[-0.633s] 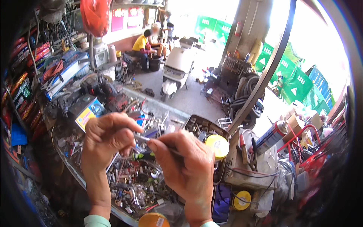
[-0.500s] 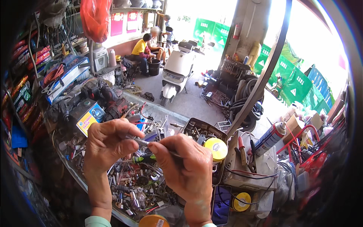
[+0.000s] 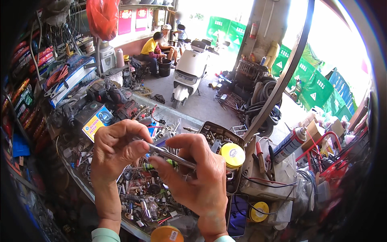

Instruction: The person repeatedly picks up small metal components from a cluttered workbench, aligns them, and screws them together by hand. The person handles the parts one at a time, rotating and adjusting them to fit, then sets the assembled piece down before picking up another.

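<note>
A slim metal rod [image 3: 171, 155] with a ridged part near my left fingers slants across the middle of the view. My left hand [image 3: 117, 155] pinches its left end between thumb and fingers, which hide the tip. Around the right part of the rod, my right hand [image 3: 199, 175] has its thumb and index finger parted, the other fingers curled behind it. Whether those curled fingers touch the rod, I cannot tell. Below both hands, small metal parts [image 3: 151, 201] lie heaped on a glass-topped counter [image 3: 163, 109]. A green-and-black handle [image 3: 171, 163] shows partly behind the right hand.
Right of my hands stand a parts tin [image 3: 213, 129], a yellow-lidded tub [image 3: 232, 155] and a spray can [image 3: 290, 143]. A phone [image 3: 237, 215] lies near the right wrist. Beyond the counter stand a white scooter [image 3: 191, 72] and seated people [image 3: 152, 50].
My right thumb and index finger have spread apart from their pinch, baring more of the rod. My left hand keeps its pinch.
</note>
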A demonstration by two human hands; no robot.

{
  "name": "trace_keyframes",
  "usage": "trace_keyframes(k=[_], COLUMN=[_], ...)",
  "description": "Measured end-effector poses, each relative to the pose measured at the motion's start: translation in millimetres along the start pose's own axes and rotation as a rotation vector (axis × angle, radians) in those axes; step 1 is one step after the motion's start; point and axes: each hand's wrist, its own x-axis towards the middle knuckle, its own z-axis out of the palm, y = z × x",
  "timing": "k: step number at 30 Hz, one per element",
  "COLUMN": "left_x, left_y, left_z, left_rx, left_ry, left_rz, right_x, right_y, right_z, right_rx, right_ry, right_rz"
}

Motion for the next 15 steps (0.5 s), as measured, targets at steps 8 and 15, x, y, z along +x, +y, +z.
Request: trace_keyframes(k=[8, 15], left_x=[3.4, 3.5], left_y=[0.9, -1.5], left_z=[3.3, -4.4], left_rx=[-0.002, 0.021], left_ry=[-0.074, -0.146], left_rz=[0.058, 0.072], right_x=[-2.0, -0.4], right_y=[10.8, 9.6], right_z=[-3.4, -3.8], right_rx=[-0.084, -0.08], right_ry=[-0.014, -0.087], right_rz=[-0.132, -0.067])
